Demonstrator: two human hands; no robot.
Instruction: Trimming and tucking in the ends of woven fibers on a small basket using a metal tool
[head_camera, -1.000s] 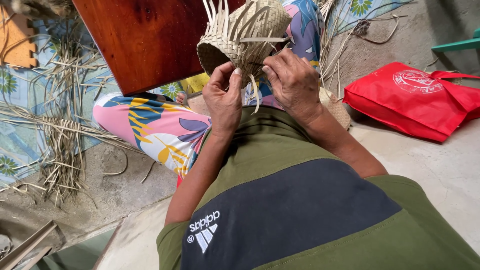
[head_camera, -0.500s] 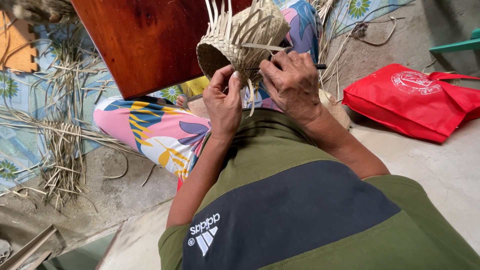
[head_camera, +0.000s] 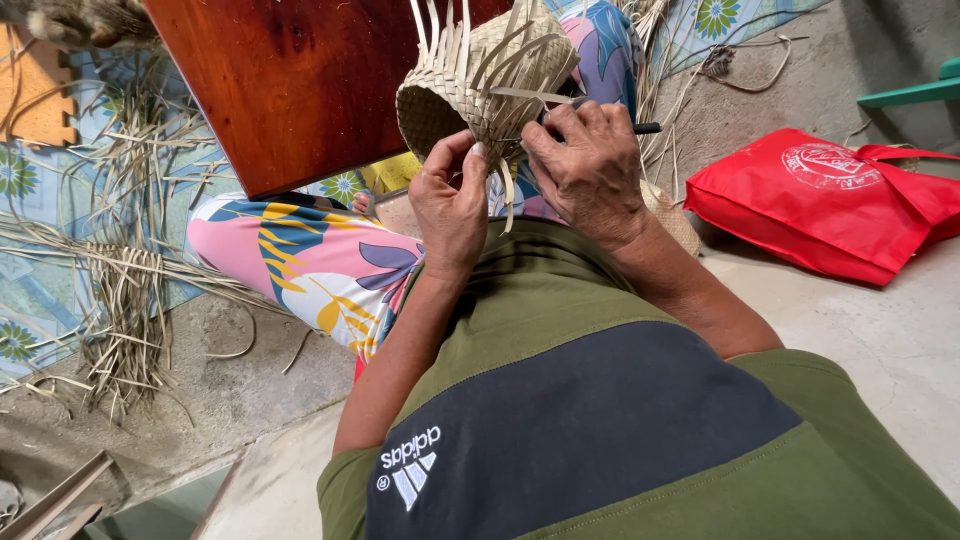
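A small woven basket (head_camera: 470, 85) of pale palm strips, with loose strip ends sticking up, is held in front of my chest. My left hand (head_camera: 450, 200) grips its lower edge from below, thumb and fingers pinched on the weave. My right hand (head_camera: 585, 160) is closed on the basket's right side. Its fingertips press a loose strip (head_camera: 535, 95) that lies across the weave. A thin dark tool (head_camera: 645, 127) pokes out of that fist to the right. A loose strip end hangs down between the hands.
A reddish wooden board (head_camera: 290, 80) leans at the upper left above my legs in flowered trousers (head_camera: 310, 260). Bundles of dry palm strips (head_camera: 120, 300) lie on the floor at left. A red bag (head_camera: 830, 195) lies at right, with a green furniture edge (head_camera: 915, 92) behind it.
The basket has stayed in both hands. My right hand has shifted a little up along its side, and a strip now lies flat across the weave.
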